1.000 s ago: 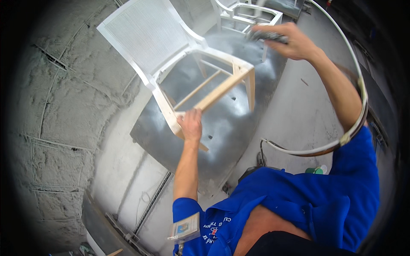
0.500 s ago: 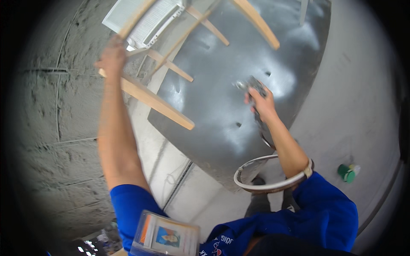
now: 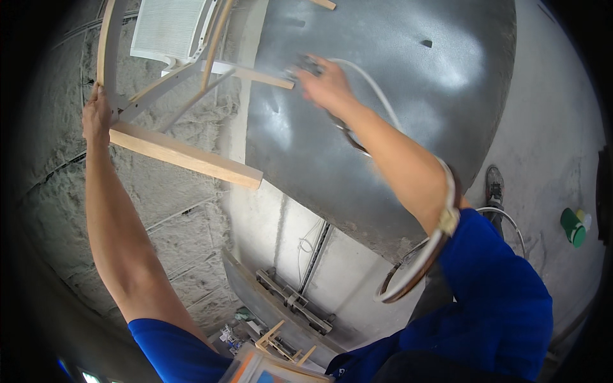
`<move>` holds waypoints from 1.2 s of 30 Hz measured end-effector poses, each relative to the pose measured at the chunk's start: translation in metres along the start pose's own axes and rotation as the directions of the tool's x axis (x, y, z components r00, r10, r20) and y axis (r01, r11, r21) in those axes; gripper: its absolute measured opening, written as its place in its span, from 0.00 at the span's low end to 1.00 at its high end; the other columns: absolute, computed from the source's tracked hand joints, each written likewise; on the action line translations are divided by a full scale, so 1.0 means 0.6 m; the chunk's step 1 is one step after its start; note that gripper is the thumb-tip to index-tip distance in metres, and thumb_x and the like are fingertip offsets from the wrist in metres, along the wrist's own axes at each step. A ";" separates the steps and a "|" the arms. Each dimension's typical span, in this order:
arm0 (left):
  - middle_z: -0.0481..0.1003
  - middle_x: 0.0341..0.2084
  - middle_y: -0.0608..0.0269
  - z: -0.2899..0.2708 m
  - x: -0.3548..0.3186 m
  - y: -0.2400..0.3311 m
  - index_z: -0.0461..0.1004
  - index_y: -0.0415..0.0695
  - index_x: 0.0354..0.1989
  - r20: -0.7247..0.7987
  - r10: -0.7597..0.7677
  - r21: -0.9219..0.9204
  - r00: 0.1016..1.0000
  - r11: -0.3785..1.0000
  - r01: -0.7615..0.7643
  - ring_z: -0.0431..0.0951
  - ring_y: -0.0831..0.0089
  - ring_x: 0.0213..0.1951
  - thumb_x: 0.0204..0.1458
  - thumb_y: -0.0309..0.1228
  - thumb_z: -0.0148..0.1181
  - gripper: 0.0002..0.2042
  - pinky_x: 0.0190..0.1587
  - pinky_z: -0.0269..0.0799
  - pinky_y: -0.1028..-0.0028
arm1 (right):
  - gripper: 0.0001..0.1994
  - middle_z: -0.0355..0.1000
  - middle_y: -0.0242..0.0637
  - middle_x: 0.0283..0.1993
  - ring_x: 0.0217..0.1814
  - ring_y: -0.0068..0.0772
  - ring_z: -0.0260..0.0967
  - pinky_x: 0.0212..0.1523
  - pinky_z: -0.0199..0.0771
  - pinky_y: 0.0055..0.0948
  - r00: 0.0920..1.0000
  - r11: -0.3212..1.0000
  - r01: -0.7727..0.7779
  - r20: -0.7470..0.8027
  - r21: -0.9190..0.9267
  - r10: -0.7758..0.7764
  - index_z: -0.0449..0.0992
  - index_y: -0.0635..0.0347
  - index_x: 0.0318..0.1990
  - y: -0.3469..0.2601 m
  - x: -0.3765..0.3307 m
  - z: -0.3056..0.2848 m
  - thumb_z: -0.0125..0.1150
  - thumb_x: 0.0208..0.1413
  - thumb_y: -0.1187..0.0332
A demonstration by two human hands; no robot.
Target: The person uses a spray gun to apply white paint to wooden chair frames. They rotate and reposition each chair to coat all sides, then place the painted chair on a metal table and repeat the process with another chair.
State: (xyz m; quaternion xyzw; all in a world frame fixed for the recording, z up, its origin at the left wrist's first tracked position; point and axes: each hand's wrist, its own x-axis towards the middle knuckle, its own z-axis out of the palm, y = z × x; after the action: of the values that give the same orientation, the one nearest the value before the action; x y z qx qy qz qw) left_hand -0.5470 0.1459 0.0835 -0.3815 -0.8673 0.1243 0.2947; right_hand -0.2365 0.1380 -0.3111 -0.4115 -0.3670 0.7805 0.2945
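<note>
My left hand (image 3: 97,118) is closed around a pale wooden chair (image 3: 185,156) at a joint near the upper left, and lifts it tilted with its legs pointing right. A white ribbed panel (image 3: 167,29) shows within or behind the chair frame. In my right hand (image 3: 329,86) is a dark spray gun (image 3: 308,66), blurred by motion, its nozzle facing left. Faint mist hangs between the gun and a chair leg (image 3: 268,79). From the gun a hose (image 3: 377,89) runs back and loops around my right upper arm.
Below the chair stands a large grey metal sheet (image 3: 383,147) with shiny patches and small holes. A rough, dusty wall covering (image 3: 179,210) lies to the left. On the floor at the right is a green container (image 3: 572,226). More wooden frames (image 3: 281,345) show at the bottom.
My left hand has moved left with the chair, which is turned. My right hand with the spray gun has moved up and left, near a chair leg. The view has shifted.
</note>
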 end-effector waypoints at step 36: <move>0.85 0.41 0.58 -0.090 -0.247 0.130 0.71 0.53 0.69 -0.099 0.254 0.115 0.962 0.963 -0.242 0.83 0.60 0.41 0.70 0.42 0.47 0.22 0.59 0.61 0.53 | 0.24 0.83 0.36 0.44 0.39 0.32 0.82 0.43 0.80 0.30 0.740 0.852 0.502 -0.435 -0.149 -0.512 0.73 0.44 0.67 -0.086 -0.108 -0.175 0.63 0.62 0.64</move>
State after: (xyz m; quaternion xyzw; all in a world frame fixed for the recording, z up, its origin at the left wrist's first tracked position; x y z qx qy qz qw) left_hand -0.3890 0.0891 0.0302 -0.4780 -0.7871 0.1828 0.3443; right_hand -0.1067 0.1522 -0.2825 -0.4720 -0.3933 0.5466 0.5691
